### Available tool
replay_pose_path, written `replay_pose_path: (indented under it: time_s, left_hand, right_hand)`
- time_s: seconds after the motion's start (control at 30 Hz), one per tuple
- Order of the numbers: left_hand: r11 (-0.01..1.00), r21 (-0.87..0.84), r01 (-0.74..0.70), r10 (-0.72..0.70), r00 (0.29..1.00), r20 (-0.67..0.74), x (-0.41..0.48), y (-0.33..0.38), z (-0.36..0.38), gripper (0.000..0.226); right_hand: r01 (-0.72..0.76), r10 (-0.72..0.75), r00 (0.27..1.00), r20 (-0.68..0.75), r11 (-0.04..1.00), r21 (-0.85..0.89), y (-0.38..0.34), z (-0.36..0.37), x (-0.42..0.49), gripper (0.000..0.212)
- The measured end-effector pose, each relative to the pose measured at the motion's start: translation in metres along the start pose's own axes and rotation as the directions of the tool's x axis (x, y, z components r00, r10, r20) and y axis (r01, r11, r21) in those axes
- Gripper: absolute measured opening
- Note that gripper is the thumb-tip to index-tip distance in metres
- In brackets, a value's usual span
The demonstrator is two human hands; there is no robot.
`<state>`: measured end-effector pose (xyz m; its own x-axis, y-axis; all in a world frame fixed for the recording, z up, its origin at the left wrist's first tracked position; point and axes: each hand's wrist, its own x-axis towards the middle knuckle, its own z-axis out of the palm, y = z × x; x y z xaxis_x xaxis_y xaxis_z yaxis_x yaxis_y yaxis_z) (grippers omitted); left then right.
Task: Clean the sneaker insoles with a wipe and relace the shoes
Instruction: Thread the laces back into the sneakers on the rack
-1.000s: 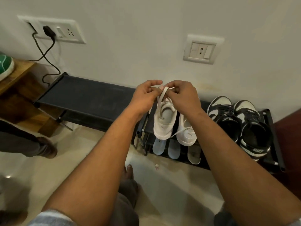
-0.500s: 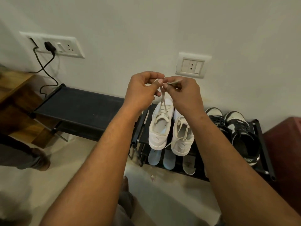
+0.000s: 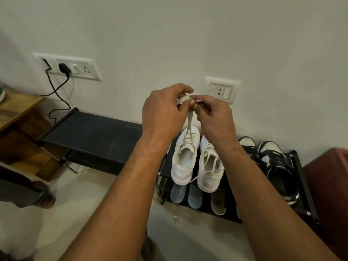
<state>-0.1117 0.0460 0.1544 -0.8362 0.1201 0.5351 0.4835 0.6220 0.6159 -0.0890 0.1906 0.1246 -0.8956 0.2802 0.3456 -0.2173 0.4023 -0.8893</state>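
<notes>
Head view, left hand, right hand pinching lace, Puma cat logo on sneaker heel

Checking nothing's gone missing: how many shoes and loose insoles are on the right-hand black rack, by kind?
White sneakers: 2
Black-and-white sneakers: 2
Loose insoles, lower shelf, in view: 3
Total: 7
</notes>
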Motion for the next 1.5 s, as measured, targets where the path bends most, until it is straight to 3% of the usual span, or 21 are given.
replay_pose_path:
  time_s: [0.17,0.47,0.77,1.03,1.27,1.5]
  left_hand:
    - [0.999,0.000,-0.036,0.036,0.999,0.020,0.003,0.005,-0.002,0.014]
    - [0.978,-0.209,0.024,-0.022,1.000,0.013,0.006,-0.003,0.006,0.011]
    - [0.962,-0.274,0.023,-0.036,0.998,-0.042,0.006,0.003,0.006,0.009]
    - [0.976,-0.218,0.028,-0.039,0.998,-0.043,0.008,0.000,0.006,0.013]
    - [0.996,-0.088,0.001,-0.001,1.000,0.002,0.009,-0.002,0.007,0.013]
    - [0.991,-0.126,0.041,-0.034,0.998,0.054,0.007,-0.003,0.015,0.009]
  right_hand:
    - [0.027,-0.027,1.000,0.009,1.000,-0.004,-0.005,-0.001,0.000,0.020]
    - [0.040,-0.039,0.999,-0.031,0.999,0.026,-0.011,-0.006,-0.001,0.015]
    - [0.042,-0.044,0.996,-0.083,0.999,-0.028,-0.023,-0.012,0.000,0.019]
    - [0.064,-0.075,0.987,-0.145,0.995,-0.080,-0.015,-0.013,0.003,0.020]
    - [0.064,-0.048,0.984,-0.172,0.994,0.088,-0.020,-0.015,0.002,0.014]
    - [0.010,0.009,0.990,-0.140,0.991,0.132,-0.016,-0.018,0.005,0.012]
